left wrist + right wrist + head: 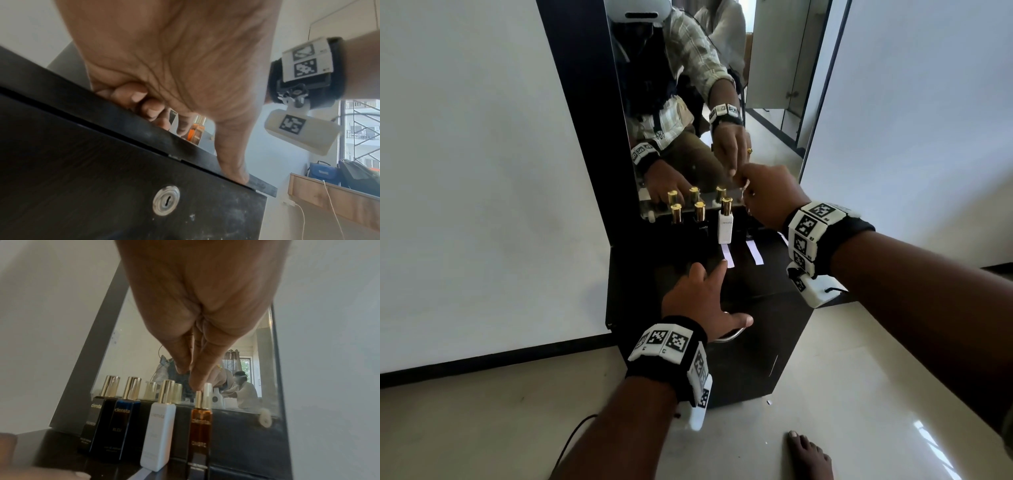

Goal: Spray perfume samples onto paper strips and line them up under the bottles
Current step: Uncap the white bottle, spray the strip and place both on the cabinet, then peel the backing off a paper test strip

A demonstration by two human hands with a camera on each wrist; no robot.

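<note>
Four perfume bottles stand in a row against the mirror: two black ones (121, 425), a white one (725, 226) and an amber one (200, 430). Two white paper strips lie on the black cabinet top, one (727, 255) under the white bottle and one (754, 253) to its right. My left hand (714, 291) rests on the cabinet with its straight index fingertip touching the near end of the left strip. My right hand (753, 192) hangs over the amber bottle and hides it in the head view. Its bunched fingers (195, 382) meet at the bottle's narrow gold top (198, 397).
The cabinet (756, 284) is narrow, with a keyhole (166, 200) and a metal handle (732, 334) on its front. The tall mirror (688, 85) rises right behind the bottles. White walls flank it. My bare foot (808, 455) and a cable (575, 438) are on the floor.
</note>
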